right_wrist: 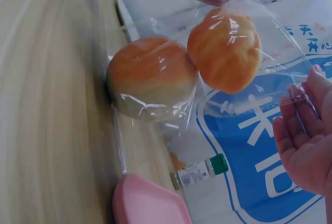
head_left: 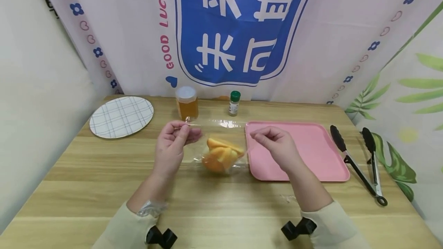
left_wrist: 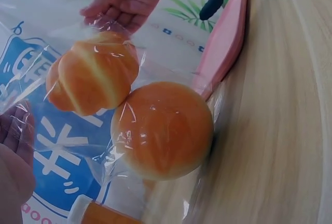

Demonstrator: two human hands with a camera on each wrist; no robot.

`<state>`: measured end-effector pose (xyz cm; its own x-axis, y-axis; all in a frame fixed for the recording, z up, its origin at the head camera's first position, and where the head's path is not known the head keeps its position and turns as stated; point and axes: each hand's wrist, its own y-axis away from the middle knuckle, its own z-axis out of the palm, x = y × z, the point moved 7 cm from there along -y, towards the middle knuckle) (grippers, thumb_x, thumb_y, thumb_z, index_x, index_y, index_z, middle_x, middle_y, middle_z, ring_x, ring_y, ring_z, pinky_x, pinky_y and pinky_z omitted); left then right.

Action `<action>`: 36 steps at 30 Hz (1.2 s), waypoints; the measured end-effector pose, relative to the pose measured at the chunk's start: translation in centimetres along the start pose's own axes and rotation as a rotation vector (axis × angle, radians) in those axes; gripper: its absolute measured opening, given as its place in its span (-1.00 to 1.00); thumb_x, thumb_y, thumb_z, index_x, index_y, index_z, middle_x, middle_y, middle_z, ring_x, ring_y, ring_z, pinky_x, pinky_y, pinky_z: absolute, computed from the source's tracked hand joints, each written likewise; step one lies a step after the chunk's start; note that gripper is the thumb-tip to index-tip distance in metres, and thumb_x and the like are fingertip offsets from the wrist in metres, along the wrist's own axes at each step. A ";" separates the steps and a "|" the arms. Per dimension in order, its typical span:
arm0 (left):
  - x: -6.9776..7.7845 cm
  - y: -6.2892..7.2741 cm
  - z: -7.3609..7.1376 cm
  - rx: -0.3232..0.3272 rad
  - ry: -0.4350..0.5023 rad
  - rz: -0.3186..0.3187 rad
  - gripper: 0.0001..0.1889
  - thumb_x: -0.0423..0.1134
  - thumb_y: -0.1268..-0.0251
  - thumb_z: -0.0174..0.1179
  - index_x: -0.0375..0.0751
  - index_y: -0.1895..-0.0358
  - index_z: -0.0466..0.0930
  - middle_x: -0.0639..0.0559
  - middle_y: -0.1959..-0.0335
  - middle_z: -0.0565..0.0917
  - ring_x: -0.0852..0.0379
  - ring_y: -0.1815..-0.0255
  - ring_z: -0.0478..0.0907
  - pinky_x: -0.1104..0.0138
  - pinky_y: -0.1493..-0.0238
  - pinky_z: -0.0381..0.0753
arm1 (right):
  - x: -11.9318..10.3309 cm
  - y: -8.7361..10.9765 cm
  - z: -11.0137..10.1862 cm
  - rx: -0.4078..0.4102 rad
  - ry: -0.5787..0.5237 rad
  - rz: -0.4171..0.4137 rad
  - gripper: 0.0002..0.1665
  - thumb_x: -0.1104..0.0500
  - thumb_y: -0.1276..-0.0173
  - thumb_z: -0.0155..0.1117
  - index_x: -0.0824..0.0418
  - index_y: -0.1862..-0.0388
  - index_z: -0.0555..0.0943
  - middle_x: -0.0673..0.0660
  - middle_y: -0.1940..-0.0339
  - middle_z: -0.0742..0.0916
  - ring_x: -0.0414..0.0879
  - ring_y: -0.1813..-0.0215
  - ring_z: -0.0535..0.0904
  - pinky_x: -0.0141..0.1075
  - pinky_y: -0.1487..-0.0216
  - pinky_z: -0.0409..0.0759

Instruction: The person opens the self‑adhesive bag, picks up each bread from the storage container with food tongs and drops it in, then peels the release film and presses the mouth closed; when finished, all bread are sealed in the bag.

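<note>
Between my hands hangs a clear plastic bag (head_left: 226, 123) with bread in it. The round, smooth, golden-brown bun (left_wrist: 163, 130) lies lowest, close to the wooden table. Above it sits a ridged bread roll (left_wrist: 93, 76), pressed against the bun. My left hand (head_left: 170, 145) pinches the bag's upper left edge between thumb and index finger, its other fingers loosely extended. On the opposite side, my right hand (head_left: 278, 147) pinches the upper right edge with thumb and fingertips. The right wrist view shows the bag's film (right_wrist: 277, 32) stretched between both hands.
A pink tray (head_left: 301, 151) lies right of the bag, with black-and-silver tongs (head_left: 360, 170) beyond it. Behind stand a honey-coloured jar (head_left: 187, 105) with a pale lid and a green-capped shaker (head_left: 233, 105). A checked plate (head_left: 122, 116) sits at the back left.
</note>
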<state>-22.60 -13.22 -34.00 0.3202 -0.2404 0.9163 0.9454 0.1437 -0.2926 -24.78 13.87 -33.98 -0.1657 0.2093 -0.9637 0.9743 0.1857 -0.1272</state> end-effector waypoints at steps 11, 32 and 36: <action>-0.2 0.1 -0.5 -0.004 -0.011 0.025 -0.82 -0.43 -0.49 -0.02 -0.04 0.22 0.48 0.23 0.34 0.79 0.28 0.23 0.75 0.34 0.05 0.75 | -0.4 -0.7 -0.3 0.178 -0.009 -0.050 -0.73 0.32 -0.32 0.32 0.53 0.12 0.63 -0.28 0.50 0.73 -0.35 0.36 0.67 -0.45 0.13 0.72; -0.6 -0.6 -1.0 -0.142 -0.082 -0.078 -0.73 -0.54 -0.33 0.13 -0.01 0.19 0.61 0.29 0.26 0.78 0.32 0.18 0.73 0.40 0.08 0.74 | 0.1 -0.7 -0.6 0.080 0.034 -0.004 -0.71 0.23 -0.32 0.35 0.45 0.11 0.67 -0.18 0.33 0.80 -0.37 0.19 0.68 -0.48 -0.01 0.66; -0.5 -0.9 -1.1 -0.164 -0.101 -0.067 -0.65 -0.55 -0.31 0.14 0.10 0.29 0.67 0.30 0.29 0.77 0.35 0.20 0.72 0.43 0.12 0.74 | 0.0 -0.7 -0.7 0.084 0.036 0.006 -0.72 0.23 -0.32 0.35 0.45 0.11 0.67 -0.25 0.36 0.78 -0.38 0.21 0.68 -0.46 0.04 0.69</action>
<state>-23.54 -14.34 -34.48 0.2558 -0.1455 0.9557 0.9644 -0.0300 -0.2627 -25.59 14.44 -33.72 -0.1636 0.2445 -0.9557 0.9845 0.1032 -0.1421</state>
